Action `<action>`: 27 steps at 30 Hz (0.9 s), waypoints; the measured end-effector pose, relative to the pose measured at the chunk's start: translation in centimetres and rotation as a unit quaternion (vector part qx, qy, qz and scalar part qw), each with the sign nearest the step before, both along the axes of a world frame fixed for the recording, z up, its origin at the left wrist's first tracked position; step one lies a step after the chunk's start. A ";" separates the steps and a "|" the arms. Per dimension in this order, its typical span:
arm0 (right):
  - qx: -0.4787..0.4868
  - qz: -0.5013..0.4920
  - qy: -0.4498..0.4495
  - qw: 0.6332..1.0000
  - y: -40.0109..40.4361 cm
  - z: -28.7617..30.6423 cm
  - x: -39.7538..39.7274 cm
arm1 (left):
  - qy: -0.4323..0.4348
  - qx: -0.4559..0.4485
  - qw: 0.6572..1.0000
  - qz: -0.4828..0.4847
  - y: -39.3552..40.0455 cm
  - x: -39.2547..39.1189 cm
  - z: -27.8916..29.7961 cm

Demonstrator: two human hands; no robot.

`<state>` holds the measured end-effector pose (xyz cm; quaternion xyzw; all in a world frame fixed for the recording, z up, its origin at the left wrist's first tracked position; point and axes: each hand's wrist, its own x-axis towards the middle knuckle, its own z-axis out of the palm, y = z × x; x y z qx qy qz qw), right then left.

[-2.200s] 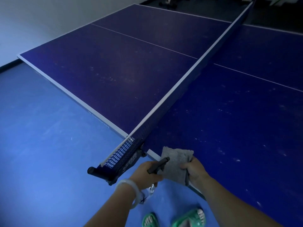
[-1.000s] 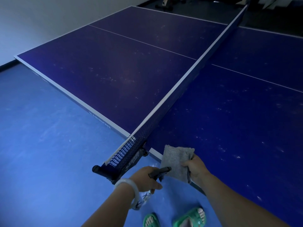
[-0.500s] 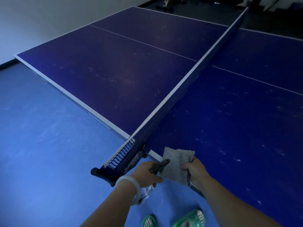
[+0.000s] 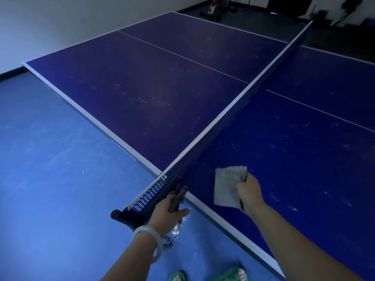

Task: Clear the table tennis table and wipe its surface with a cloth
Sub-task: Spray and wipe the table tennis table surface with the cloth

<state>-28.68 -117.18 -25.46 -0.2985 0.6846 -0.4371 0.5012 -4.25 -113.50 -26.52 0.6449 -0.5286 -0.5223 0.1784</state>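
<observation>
The grey cloth (image 4: 228, 187) hangs over the near edge of the blue tabletop (image 4: 304, 159), its right side pinched in the grip of the right hand (image 4: 248, 190), so most of it spreads left of the curled fingers. Left of it, beside the net (image 4: 223, 122), the left hand (image 4: 165, 212) is curled around a spray bottle (image 4: 175, 201) with a dark trigger.

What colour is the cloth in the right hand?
Grey; the cloth shows best in the head view.
</observation>
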 end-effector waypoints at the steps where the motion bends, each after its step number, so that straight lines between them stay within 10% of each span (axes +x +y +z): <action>1: -0.047 0.025 0.030 0.998 -0.5 0.8 0.3 | 0.003 -0.008 1.000 0.012 0.0 0.1 0.0; 6: -0.064 0.244 0.158 0.955 0.7 -1.3 3.3 | 0.026 -0.024 0.998 0.058 0.5 0.3 -0.3; 10: -0.022 0.521 0.341 0.782 2.8 -5.6 3.8 | 0.035 -0.021 0.997 0.068 0.8 0.8 -0.7; 14: -0.092 0.424 0.404 0.805 3.0 -6.7 3.4 | 0.028 -0.022 0.996 0.081 0.8 1.4 -1.0; 18: -0.084 0.513 0.541 0.661 2.7 -8.2 3.6 | 0.019 -0.015 0.996 0.087 0.9 1.8 -1.4; 27: 0.051 0.355 0.524 0.773 -2.0 -8.5 3.9 | 0.013 -0.015 0.995 0.096 0.8 2.2 -1.7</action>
